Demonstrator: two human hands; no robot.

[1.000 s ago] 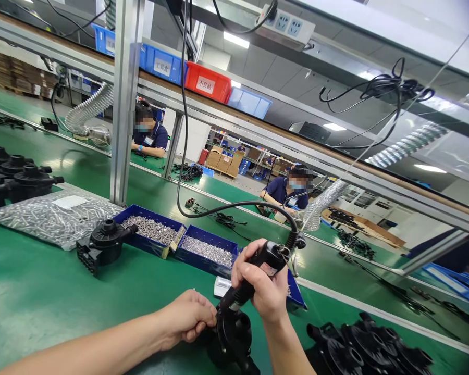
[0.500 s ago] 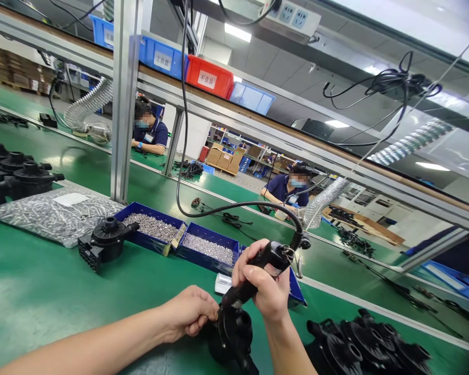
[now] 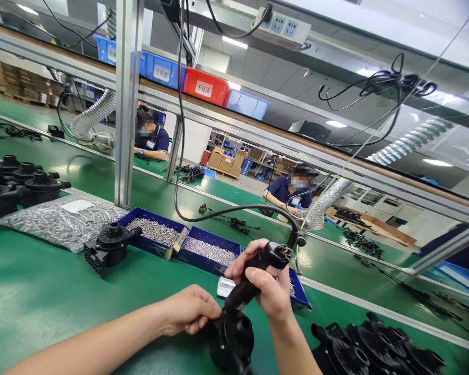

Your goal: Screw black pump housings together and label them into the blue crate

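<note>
My right hand (image 3: 268, 289) is closed round a black electric screwdriver (image 3: 258, 273) whose cable loops up to the overhead frame. Its tip points down onto a black plastic pump housing (image 3: 232, 338) at the near edge of the green bench. My left hand (image 3: 189, 310) is closed in a pinch against the left side of that housing, beside the screwdriver tip. What its fingertips pinch is too small to see.
Blue trays of small screws (image 3: 154, 232) (image 3: 209, 251) lie behind my hands. Another black pump housing (image 3: 109, 246) stands at the left, near a clear bag of screws (image 3: 58, 219). More housings pile up at the right (image 3: 375, 351) and far left (image 3: 19, 185). Two people work across the line.
The view has shifted slightly. Both hands stay on the housing, with the screwdriver tip still down on it.
</note>
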